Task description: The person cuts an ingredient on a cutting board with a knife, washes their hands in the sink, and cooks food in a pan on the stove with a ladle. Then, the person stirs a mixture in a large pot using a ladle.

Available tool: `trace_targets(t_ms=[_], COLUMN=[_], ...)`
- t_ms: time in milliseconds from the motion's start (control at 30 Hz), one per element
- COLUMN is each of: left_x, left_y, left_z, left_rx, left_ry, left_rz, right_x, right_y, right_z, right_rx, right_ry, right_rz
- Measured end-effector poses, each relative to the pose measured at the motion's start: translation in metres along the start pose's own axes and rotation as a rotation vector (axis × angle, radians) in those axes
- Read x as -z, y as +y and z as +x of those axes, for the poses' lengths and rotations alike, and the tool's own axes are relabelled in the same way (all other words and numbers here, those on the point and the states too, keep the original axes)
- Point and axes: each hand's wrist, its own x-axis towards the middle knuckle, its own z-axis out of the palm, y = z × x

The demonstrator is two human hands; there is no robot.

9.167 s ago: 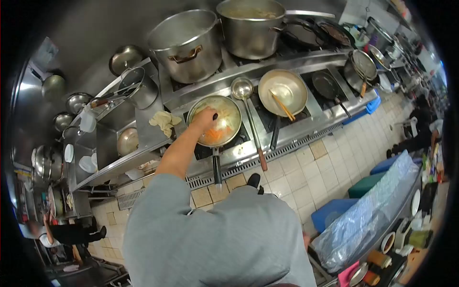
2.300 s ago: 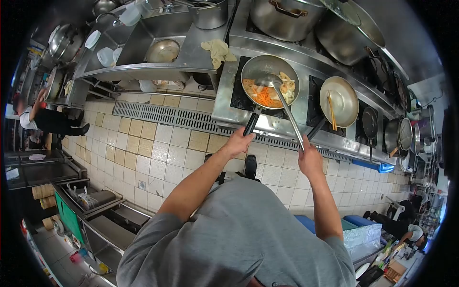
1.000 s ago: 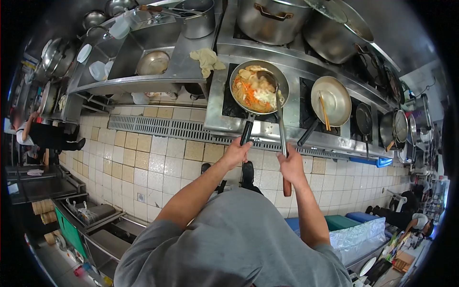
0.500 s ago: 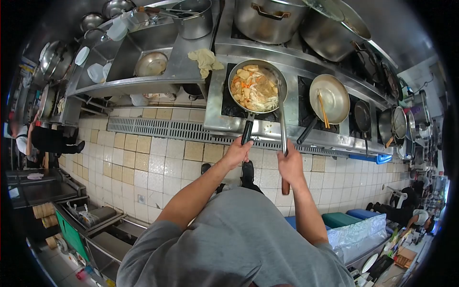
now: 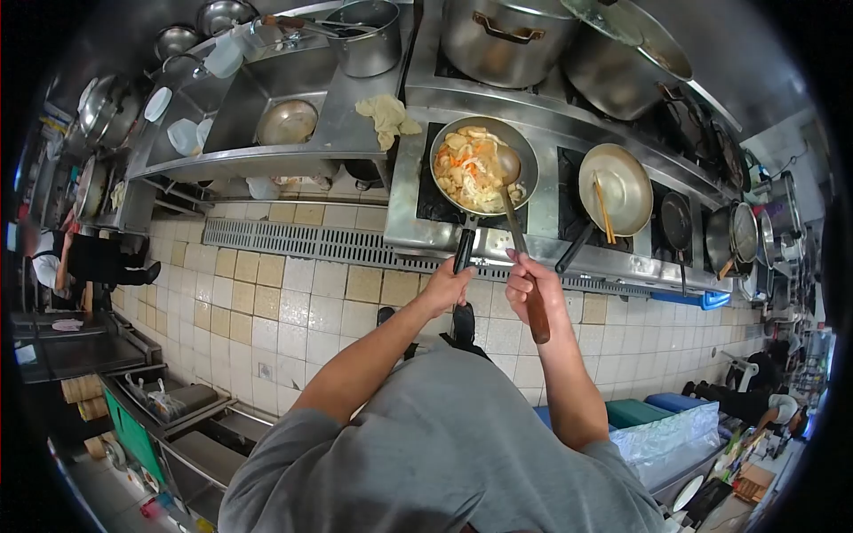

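- Grey shirt (image 5: 435, 435) fills the near edge; hides most of the legs. 2 dark shoes (image 5: 463, 324) poke out, partly covered.
- 2 hands in view. Right grip (image 5: 530, 286) closed round the wooden handle of 1 ladle (image 5: 514, 222); handle end sticks out below the fist.
- Left grip (image 5: 447, 286) closed on the black handle of the front pan (image 5: 526, 147); handle's end hidden in the fist.
- Front pan sits on the stove (image 5: 404, 222), beyond both grips; ladle bowl inside it, at the right.
- Food (image 5: 466, 178) in it: orange shreds, pale strips, chunks; too mixed to count.
- Right of it: 1 light pan (image 5: 629, 204) with 2 chopsticks (image 5: 604, 209), then 1 small black pan (image 5: 675, 220).
- Left: 1 crumpled cloth (image 5: 386, 115) on the steel table (image 5: 342, 129).
- Behind: 2 stockpots (image 5: 506, 49), tops cut off by the frame.
- Far left: 1 co-worker (image 5: 98, 259), blurry.
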Motion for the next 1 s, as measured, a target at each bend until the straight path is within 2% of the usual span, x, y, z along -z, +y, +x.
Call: trace_targets(t_ms=[133,200,233,300,333,400,567,667,733,800,867,933,967,1000], left_x=[0.003,0.005,0.005,0.004,0.004,0.004,0.008,0.009,0.01,0.014,0.019,0.023,0.025,0.026], left_y=[-0.005,-0.005,-0.006,-0.007,-0.006,-0.005,0.001,-0.004,-0.006,-0.001,0.0,0.0,0.001,0.001], left_z=[-0.001,0.003,0.003,0.003,0.002,0.0,-0.005,0.0,-0.001,0.001,-0.001,-0.003,-0.002,-0.001], left_rx=[-0.016,-0.023,-0.035,-0.044,-0.023,-0.001,0.005,-0.008,0.007,0.013,0.042,0.037,0.025,0.027], left_ry=[-0.009,-0.004,-0.015,-0.032,-0.011,0.011,-0.024,-0.037,-0.023,-0.002,-0.019,-0.035,-0.056,-0.056], left_rz=[0.006,0.026,0.017,0.008,-0.006,-0.021,-0.013,-0.051,-0.049,-0.041,-0.013,-0.028,-0.044,-0.045], right_x=[-0.021,-0.034,-0.032,-0.024,-0.026,-0.032,-0.024,-0.013,-0.003,-0.007,-0.009,0.013,0.007,0.01], right_y=[0.002,0.002,0.004,0.01,0.011,0.015,0.007,0.007,0.008,0.011,0.012,0.01,0.006,-0.004], right_z=[-0.026,-0.031,-0.027,-0.017,-0.018,-0.02,-0.022,0.0,0.029,0.058,0.064,0.07,0.049,0.038], right_rx=[0.128,0.282,0.284,0.382,0.384,0.47,0.567,0.592,0.56,0.423,0.398,0.731,0.669,0.667], right_ry=[0.058,0.153,0.15,0.167,0.169,0.208,0.316,0.385,0.389,0.398,0.313,0.171,0.242,0.243], right_rz=[-0.184,-0.497,-0.496,-0.866,-0.867,-1.063,-1.23,-1.19,-1.181,-0.994,-1.013,-1.583,-1.77,-1.77])
